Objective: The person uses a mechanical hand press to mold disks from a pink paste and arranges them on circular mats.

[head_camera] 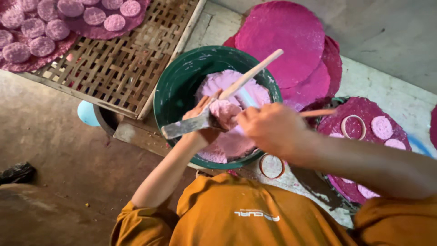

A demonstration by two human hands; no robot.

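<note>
Single head cam, looking steeply down, close over green bucket (pixel 175 86) & both forearms. No 2nd view to overlap.

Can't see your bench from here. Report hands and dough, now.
Left hand cupping pink dough lump over green basin. Right hand gripping flat scraper against the lump. Wooden stick leaning in basin. Nothing blocking.

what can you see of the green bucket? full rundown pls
The green bucket is round, dark green and looks like plastic, its inner wall smeared with pale streaks. It stands upright between a woven bamboo tray and a stack of magenta discs. Pink dough fills its lower part. The left hand holds a lump of dough over it, a wooden stick leans across the rim, and the right hand hovers above.
</note>
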